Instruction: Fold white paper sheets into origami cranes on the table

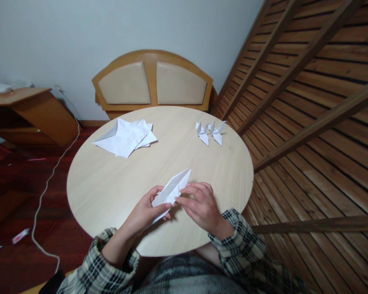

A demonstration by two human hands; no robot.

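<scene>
A long, narrow piece of folded white paper (pixel 172 190) is held just above the near part of the round pale wooden table (pixel 110 183). My left hand (pixel 145 212) grips its near end between thumb and fingers. My right hand (pixel 200 204) pinches the paper's middle from the right side, fingers curled. The paper's far tip points up and away toward the table's middle.
A loose pile of white paper sheets (pixel 125 138) lies at the table's far left. Two finished white paper cranes (pixel 210 132) stand at the far right. A wooden chair (pixel 153 83) stands behind the table, slatted wooden panels (pixel 309 102) to the right, a white cable (pixel 46 192) on the floor.
</scene>
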